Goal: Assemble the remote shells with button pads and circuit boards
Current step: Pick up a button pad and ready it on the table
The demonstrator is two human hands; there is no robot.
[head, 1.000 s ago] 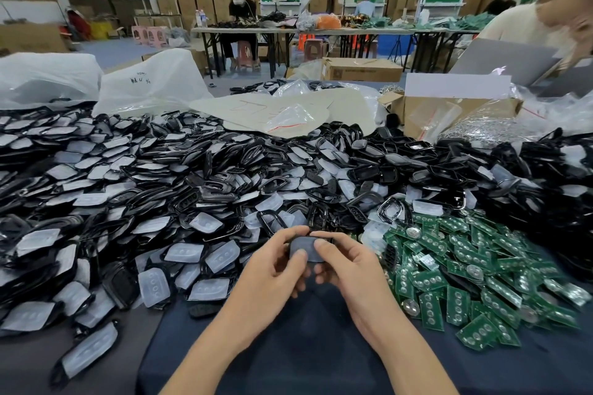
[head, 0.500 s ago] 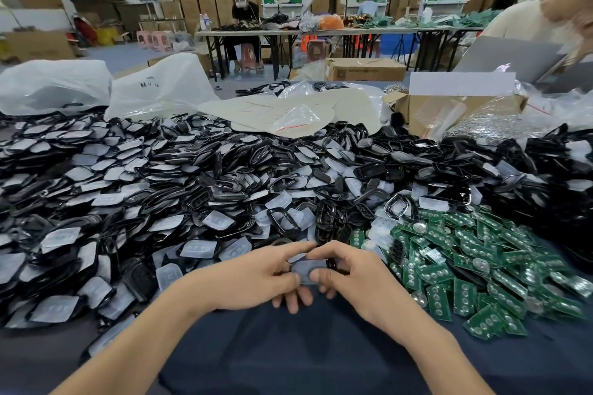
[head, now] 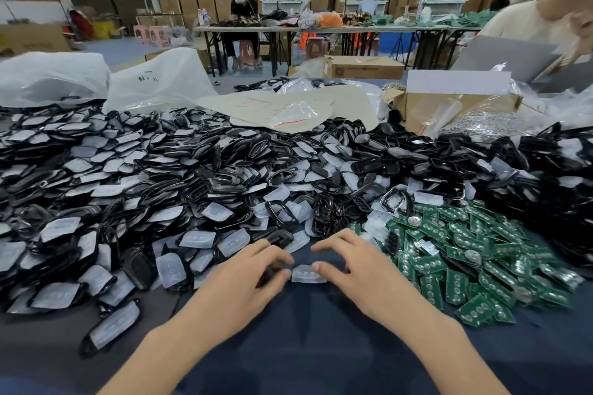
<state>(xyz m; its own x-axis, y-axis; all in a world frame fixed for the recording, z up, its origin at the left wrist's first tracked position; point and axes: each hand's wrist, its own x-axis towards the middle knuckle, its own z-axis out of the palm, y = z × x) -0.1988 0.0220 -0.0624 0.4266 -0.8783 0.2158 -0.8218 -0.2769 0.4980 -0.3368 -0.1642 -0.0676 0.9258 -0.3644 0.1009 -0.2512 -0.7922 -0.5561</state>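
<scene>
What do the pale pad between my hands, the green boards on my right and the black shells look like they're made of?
The pad looks like soft silicone rubber: milky, translucent and matte, with moulded button bumps. The boards look like rigid fibreglass circuit laminate with a green coating and silvery round contacts. The shells look like hard moulded plastic, glossy black and catching highlights.

Left hand (head: 244, 279): bare, slim fingers (head: 271, 253), knuckle creases visible
Right hand (head: 362, 269): bare, with a short plain nail showing on the thumb
Left forearm (head: 179, 340): bare from wrist to the lower frame edge, smooth
Right forearm (head: 433, 340): same, bare from wrist to frame edge
</scene>
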